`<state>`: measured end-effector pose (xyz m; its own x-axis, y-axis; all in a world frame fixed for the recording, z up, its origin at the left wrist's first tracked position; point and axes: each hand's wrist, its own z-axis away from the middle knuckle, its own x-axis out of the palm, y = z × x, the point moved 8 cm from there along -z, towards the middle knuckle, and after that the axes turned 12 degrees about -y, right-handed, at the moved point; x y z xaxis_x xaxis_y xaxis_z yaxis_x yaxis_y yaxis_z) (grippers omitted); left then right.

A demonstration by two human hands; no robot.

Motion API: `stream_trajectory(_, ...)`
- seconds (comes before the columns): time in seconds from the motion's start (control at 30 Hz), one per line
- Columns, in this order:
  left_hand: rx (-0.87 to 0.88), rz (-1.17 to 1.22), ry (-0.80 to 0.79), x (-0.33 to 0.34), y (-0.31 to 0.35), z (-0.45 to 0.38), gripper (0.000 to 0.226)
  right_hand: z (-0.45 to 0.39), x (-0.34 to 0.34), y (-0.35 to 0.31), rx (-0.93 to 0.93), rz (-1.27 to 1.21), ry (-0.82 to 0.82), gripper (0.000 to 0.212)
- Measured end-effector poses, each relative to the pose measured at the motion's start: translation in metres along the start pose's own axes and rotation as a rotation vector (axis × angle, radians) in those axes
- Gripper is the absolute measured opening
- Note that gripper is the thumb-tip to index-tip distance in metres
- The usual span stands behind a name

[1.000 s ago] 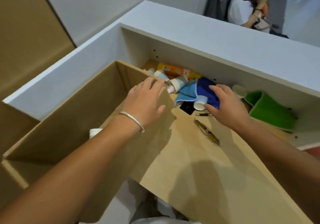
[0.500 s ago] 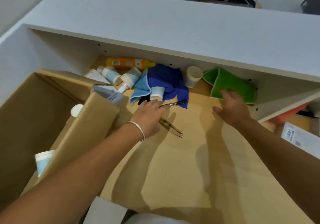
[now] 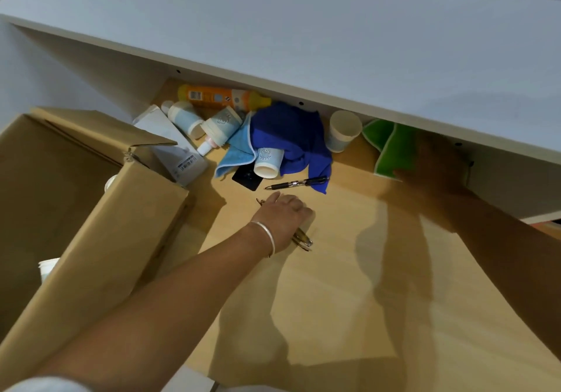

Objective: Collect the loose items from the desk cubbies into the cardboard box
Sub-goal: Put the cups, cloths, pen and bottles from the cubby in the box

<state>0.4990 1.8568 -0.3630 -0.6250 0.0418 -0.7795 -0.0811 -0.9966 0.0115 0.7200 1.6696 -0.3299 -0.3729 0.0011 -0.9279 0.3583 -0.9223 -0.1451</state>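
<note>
Two large surfaces fill most of the view: a white shelf [image 3: 303, 33] across the top and the pale wooden table [image 3: 349, 285] beneath it. An open cardboard box [image 3: 100, 240] is set at the left edge of the table, with paper cups [image 3: 48, 265] partly seen inside it. Under the shelf, a heap of loose items is gathered. A dark blue cloth [image 3: 288, 136] is draped over a light blue cloth [image 3: 238, 155], and a green cloth [image 3: 391, 145] is laid to the right. A white carton [image 3: 173, 145] is leaned by the box flap, behind which an orange bottle [image 3: 218, 97] and two capped tubs [image 3: 185, 117] are laid on their sides. One paper cup [image 3: 344, 130] is stood upright; another printed cup [image 3: 268, 162] is tipped over on the cloths. A black card [image 3: 247, 177] and a pen [image 3: 296, 183] are seen just in front.

The left hand [image 3: 283, 218] is curled down over a pair of glasses [image 3: 300, 240] on the table, which are gripped. The right hand [image 3: 431, 167] is reached into shadow beside the green cloth; whether anything is held cannot be told.
</note>
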Motion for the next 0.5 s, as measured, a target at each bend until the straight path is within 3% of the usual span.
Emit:
stream_trajectory(0.07,-0.035,0.026,0.012,0.004,-0.005,0.003,0.062,-0.002,0.009,0.007,-0.007,-0.035,-0.044,0.081)
stream_trajectory(0.2,-0.114,-0.009,0.041,0.011,-0.012,0.016,0.049,0.01,0.033,0.004,0.049,0.086,-0.163,0.062)
stream_trajectory(0.33,-0.193,-0.024,0.025,0.024,-0.02,0.036,0.034,0.041,0.05,-0.02,-0.044,0.185,-0.109,0.04)
stream_trajectory(0.5,-0.199,0.022,-0.027,0.043,-0.028,0.068,0.026,0.081,0.059,-0.056,-0.097,0.125,-0.103,0.039)
